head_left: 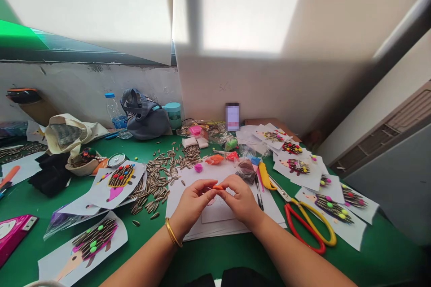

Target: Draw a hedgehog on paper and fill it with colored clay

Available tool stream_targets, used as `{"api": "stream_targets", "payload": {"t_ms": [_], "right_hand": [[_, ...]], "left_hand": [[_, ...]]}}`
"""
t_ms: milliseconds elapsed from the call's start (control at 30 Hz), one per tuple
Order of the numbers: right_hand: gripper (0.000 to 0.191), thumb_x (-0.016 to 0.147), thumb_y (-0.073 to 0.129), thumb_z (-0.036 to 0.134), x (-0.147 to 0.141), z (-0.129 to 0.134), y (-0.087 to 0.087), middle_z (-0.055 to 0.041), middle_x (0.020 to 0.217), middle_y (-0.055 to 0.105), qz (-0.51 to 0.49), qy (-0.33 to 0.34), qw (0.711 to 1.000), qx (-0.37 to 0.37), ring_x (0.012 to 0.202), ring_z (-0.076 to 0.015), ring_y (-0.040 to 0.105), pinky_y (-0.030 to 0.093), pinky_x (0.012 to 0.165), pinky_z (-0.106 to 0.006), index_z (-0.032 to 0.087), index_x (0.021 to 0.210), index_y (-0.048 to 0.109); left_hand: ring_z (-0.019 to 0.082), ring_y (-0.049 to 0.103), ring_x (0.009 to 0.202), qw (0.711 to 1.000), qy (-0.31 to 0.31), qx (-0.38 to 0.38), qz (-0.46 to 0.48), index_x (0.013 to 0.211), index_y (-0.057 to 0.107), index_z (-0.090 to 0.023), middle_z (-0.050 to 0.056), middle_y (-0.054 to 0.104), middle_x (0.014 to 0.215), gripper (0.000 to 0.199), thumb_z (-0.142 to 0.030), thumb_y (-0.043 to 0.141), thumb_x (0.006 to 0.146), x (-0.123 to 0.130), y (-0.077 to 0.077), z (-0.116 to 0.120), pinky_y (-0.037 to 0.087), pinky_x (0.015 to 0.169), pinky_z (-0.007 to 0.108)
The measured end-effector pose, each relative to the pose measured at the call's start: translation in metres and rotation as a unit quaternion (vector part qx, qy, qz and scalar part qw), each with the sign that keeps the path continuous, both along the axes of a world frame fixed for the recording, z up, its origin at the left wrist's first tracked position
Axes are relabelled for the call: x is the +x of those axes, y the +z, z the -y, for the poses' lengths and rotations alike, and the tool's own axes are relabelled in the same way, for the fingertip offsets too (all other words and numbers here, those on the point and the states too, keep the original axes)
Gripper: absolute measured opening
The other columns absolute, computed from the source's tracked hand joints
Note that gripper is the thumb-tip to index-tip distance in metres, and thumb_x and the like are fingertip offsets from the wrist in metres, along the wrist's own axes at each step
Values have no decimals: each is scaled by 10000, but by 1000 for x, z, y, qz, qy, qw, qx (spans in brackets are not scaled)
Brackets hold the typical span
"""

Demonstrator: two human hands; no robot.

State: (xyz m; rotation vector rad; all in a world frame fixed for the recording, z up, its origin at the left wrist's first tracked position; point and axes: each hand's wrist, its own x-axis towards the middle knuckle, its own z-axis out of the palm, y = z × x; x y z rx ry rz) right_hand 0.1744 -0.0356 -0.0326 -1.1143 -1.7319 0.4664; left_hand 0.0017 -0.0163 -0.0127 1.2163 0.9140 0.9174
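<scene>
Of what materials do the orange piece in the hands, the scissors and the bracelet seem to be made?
Orange piece: probably modelling clay, fairly matte, judging by its soft look; partly hidden.
Scissors: blades likely steel, from their grey sheen; handles probably smooth plastic, coloured red and yellow.
Bracelet: apparently polished metal, gold-coloured with highlights; solid or plated, I cannot tell.

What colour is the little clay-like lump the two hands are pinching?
Bright orange. The small clay-like lump shows best in the head view.
</scene>
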Motion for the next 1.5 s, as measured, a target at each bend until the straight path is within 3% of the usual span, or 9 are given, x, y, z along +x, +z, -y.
{"api": "stream_targets", "payload": {"t_ms": [167, 300, 567, 733, 933, 1133, 1300, 1367, 1500], "right_hand": [[86, 876, 649, 316, -6, 2, 0, -26, 845, 680, -2, 2, 1000, -30, 855, -199, 606, 476, 787, -343, 233, 869, 670], [292, 815, 723, 329, -6, 4, 0, -45, 1016, 687, -24, -4, 997, -70, 969, -216, 615, 482, 871, -364, 246, 1085, 647], [125, 906, 616, 306, -3, 1, 0, -22, 816, 694, 8, 6, 999, -45, 824, -193, 606, 459, 764, -333, 234, 839, 692], [49, 841, 654, 205, -8, 5, 4, -13, 799, 686, 51, 7, 998, -31, 817, -193, 598, 456, 778, -338, 230, 806, 677], [118, 887, 650, 353, -8, 5, 6, -18, 886, 721, 11, 28, 998, -64, 880, -197, 627, 473, 804, -336, 257, 911, 715], [195, 925, 598, 373, -6, 2, 1, -14, 810, 717, -10, 20, 997, -77, 822, -186, 633, 474, 759, -319, 258, 852, 739], [240, 881, 644, 286, -4, 3, -2, -17, 942, 710, 37, 26, 996, -72, 927, -203, 619, 477, 847, -352, 276, 1119, 676], [396, 876, 641, 281, -1, 0, 1, -43, 1043, 696, 73, -2, 996, -51, 1010, -226, 597, 467, 898, -388, 264, 1267, 586], [399, 865, 633, 262, 6, -21, 20, -97, 1207, 643, 234, -81, 969, -8, 1157, -296, 519, 408, 958, -474, 245, 1261, 589]], "left_hand": [[197, 639, 741, 993, 52, 98, -41, 786, 776, -198, 72, 700, 822, 191, -364, 797, 695, -1, 1, -2, 503, 670, 291], [220, 665, 825, 989, 69, 112, -64, 815, 761, -214, 64, 727, 844, 162, -363, 754, 751, -2, 1, -2, 515, 757, 313], [185, 630, 758, 986, 35, 138, -88, 1049, 732, -242, 64, 675, 967, 302, -369, 732, 776, -4, -4, 0, 504, 678, 299], [205, 587, 795, 968, 48, 214, -121, 806, 789, -263, 56, 646, 795, 111, -350, 724, 786, -4, -2, -1, 471, 731, 304], [184, 577, 703, 987, 54, 136, -59, 731, 778, -233, 51, 635, 763, 147, -380, 766, 729, -1, 5, 0, 470, 632, 284], [175, 599, 733, 993, 31, 100, -50, 990, 765, -240, 64, 653, 924, 315, -378, 784, 707, -2, -4, -2, 500, 647, 282], [193, 616, 786, 986, 75, 132, -72, 772, 761, -207, 61, 673, 821, 180, -386, 746, 752, -5, -3, -6, 488, 704, 285], [189, 635, 770, 989, 103, 87, -51, 810, 735, -192, 59, 699, 834, 224, -411, 735, 760, -6, -2, -8, 491, 709, 294], [154, 648, 680, 992, 114, -31, 42, 1024, 685, -184, 51, 710, 868, 417, -455, 761, 716, -5, -1, -10, 511, 662, 297]]}}
